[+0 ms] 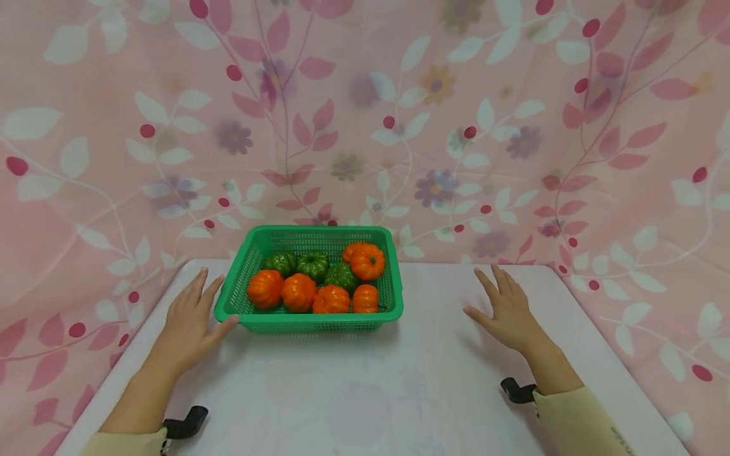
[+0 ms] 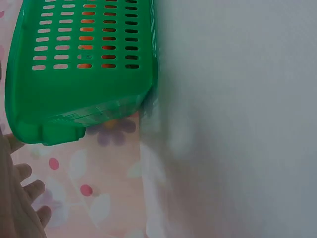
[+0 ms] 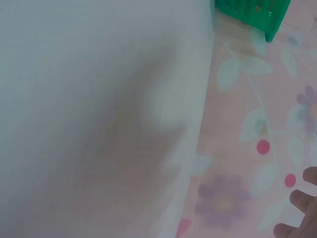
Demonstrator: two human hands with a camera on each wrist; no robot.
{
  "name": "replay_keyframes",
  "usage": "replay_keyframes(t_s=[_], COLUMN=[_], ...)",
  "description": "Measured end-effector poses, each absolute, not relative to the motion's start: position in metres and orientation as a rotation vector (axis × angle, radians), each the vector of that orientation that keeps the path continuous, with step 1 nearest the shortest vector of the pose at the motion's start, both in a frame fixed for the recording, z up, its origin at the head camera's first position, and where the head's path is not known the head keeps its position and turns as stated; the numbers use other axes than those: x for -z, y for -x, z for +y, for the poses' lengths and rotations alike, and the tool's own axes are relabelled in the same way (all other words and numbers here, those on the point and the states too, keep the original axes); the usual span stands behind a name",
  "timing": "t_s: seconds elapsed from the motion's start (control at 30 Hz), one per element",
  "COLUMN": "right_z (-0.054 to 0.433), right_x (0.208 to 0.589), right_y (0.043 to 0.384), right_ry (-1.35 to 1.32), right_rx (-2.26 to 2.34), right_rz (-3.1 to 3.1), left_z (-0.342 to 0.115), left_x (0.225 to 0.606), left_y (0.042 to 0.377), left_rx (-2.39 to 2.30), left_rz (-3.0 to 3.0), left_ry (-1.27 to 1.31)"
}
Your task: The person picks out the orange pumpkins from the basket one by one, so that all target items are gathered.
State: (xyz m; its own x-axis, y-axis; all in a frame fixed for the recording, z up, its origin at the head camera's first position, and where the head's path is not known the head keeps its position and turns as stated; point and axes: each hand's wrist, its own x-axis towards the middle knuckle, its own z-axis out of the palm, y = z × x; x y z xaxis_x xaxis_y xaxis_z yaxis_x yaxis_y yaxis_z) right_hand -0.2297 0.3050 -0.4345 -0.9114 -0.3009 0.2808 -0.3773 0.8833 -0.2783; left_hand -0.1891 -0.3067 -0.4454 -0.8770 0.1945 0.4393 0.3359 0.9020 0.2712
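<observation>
A green plastic basket (image 1: 308, 324) with slotted walls stands at the back left of the table. Inside it lie several orange pumpkins (image 1: 299, 292) and several dark green ones (image 1: 312, 266), all small and ribbed. Beside the basket's left end is my left hand (image 1: 191, 326), fingers extended and thumb tip right at the front left corner. The left wrist view shows the fingers (image 2: 34, 190) close by the basket's end. My right hand (image 1: 506, 313) hovers over the right part of the table, fingers spread, holding nothing, well apart from the basket.
A white cloth covers the table (image 1: 365, 392). Behind and around it hangs a pink curtain (image 1: 365, 126) printed with leaves and flowers. Black wrist mounts stick out beneath the left sleeve (image 1: 125, 443) and the right sleeve (image 1: 582, 421).
</observation>
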Motion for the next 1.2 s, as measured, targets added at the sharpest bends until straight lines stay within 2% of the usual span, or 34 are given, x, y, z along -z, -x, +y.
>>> replay_keyframes(t_s=[0.47, 1.2], right_z=[0.256, 0.174], right_x=[0.443, 0.415], right_y=[0.24, 0.276], right_ry=[-0.611, -0.8], right_rx=[-0.731, -1.058], right_rz=[-2.63, -2.511], left_z=[-0.296, -0.293], left_x=[0.449, 0.452], left_y=[0.203, 0.201], left_rx=[0.852, 0.933], left_rz=[-2.555, -2.548], left_ry=[0.342, 0.329])
